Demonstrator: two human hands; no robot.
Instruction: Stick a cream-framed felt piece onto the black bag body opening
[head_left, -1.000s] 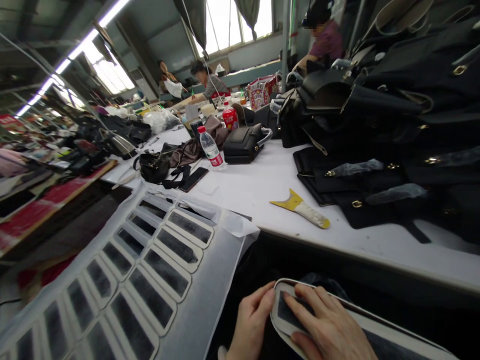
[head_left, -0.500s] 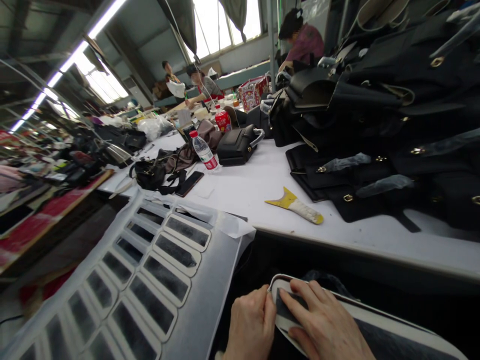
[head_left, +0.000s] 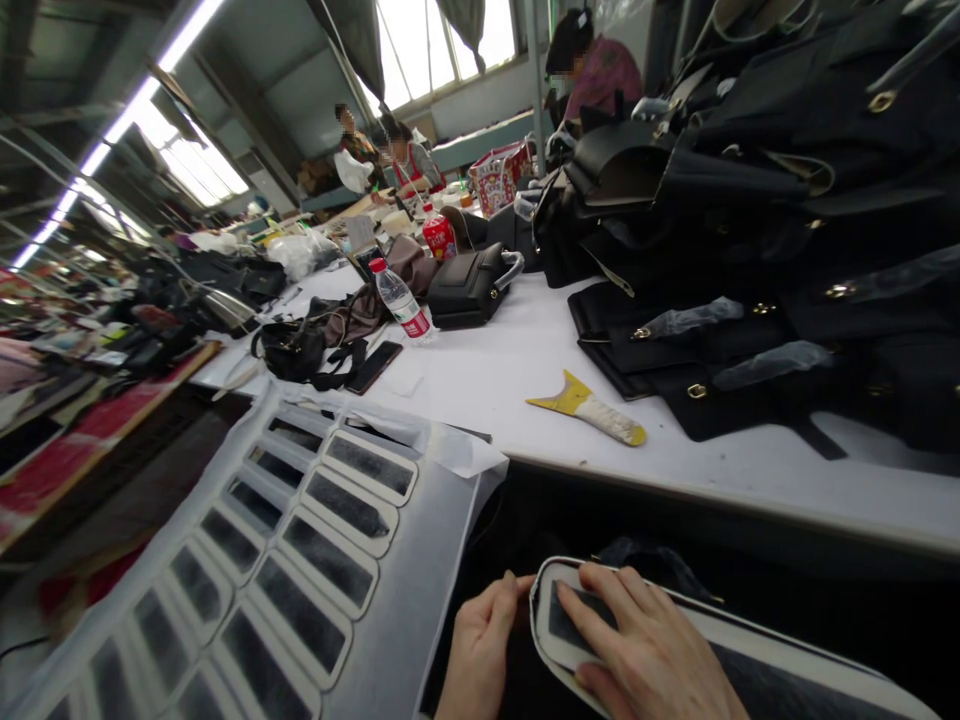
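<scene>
Resting w/ fingers spread, R hand (head_left: pixel 652 645) is on a pale-edged dark panel (head_left: pixel 795 675), just off near edge of worktop (head_left: pixel 495 370). L hand (head_left: pixel 480 645) is at the panel's rounded end, fingers curled, one fingertip touching the rim; can't tell if it's pinching. Sheet (head_left: pixel 416 540) w/ rows of dark strips (head_left: pixel 304 625) nr L hand; yellow tool (head_left: pixel 592 408) & black bags (head_left: pixel 772 360) on worktop.

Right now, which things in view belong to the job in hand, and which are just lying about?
Likely in the job:
- pale-edged item, right hand on it, left hand at its end
- sheet of similar pieces

Seemingly lying about:
- phone
- clear bottle
- red bottle
</scene>
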